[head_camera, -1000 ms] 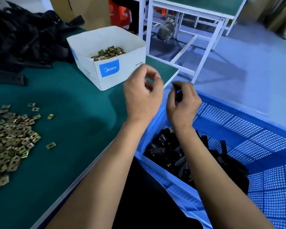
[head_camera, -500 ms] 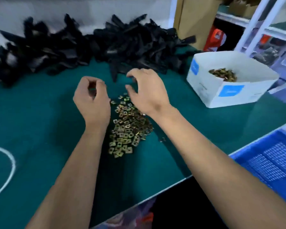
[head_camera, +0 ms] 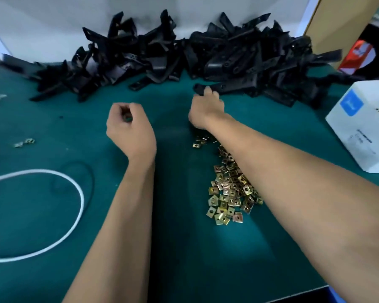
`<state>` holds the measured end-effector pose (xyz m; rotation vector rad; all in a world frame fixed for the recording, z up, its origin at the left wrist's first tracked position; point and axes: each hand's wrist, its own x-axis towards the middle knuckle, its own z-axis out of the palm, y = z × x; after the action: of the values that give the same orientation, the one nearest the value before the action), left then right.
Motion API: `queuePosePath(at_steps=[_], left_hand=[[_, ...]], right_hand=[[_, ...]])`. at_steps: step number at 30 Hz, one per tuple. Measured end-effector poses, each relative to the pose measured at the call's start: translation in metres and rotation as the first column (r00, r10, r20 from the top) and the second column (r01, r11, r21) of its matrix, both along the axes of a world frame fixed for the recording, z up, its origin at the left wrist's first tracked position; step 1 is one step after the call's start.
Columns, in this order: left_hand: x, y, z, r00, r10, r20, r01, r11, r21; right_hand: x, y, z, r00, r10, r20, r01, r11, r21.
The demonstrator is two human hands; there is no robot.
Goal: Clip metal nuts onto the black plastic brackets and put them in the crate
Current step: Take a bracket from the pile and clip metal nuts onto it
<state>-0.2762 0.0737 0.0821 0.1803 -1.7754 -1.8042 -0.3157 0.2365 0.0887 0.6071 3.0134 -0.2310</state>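
A heap of black plastic brackets (head_camera: pixel 140 53) runs along the far side of the green table (head_camera: pixel 42 237). A pile of brass-coloured metal nuts (head_camera: pixel 230 193) lies in the middle, partly under my right forearm. My right hand (head_camera: pixel 206 108) is stretched to the heap, its fingertips closed on the left end of one long black bracket (head_camera: pixel 228 86) lying at the heap's near edge. My left hand (head_camera: pixel 129 130) hovers to the left with its fingers curled into a loose fist; what it holds, if anything, is hidden.
A white carton (head_camera: pixel 363 132) with more nuts stands at the right edge. A white cord loop (head_camera: pixel 79 193) lies at the left, with two stray nuts (head_camera: pixel 24 142) beyond it. A corner of the blue crate (head_camera: pixel 335 295) shows at the bottom right.
My view swung from the blue crate back to the table. My right hand went from above the nut pile out to the bracket heap and took hold of a bracket. My left hand stayed curled.
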Motion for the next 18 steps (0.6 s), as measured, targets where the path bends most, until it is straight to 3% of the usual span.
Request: queuePosePath(at_steps=[4,9,11,14,18], left_hand=[[0.001,0.002,-0.002,0.999,-0.037,0.033,0.037,0.999,0.007],[0.001,0.002,-0.002,0.995,-0.073,0.070,0.070,0.997,0.043],[0.001,0.002,-0.002,0.993,-0.084,0.081,0.080,0.995,0.053],[0.000,0.002,-0.005,0.985,-0.140,0.106,0.137,0.990,0.037],[-0.005,0.001,-0.008,0.943,-0.275,0.187,0.282,0.959,-0.009]], right_hand=[[-0.005,-0.009,0.006,0.983,0.097,-0.155,-0.093,0.995,0.035],[0.000,-0.009,0.016,0.921,0.064,-0.385,-0.062,0.998,0.018],[0.002,-0.009,0.019,0.931,0.064,-0.360,-0.080,0.996,-0.029],[0.008,-0.009,0.018,0.976,0.083,-0.200,-0.094,0.994,-0.047],[0.020,-0.016,0.020,0.948,0.224,-0.227,-0.229,0.973,0.003]])
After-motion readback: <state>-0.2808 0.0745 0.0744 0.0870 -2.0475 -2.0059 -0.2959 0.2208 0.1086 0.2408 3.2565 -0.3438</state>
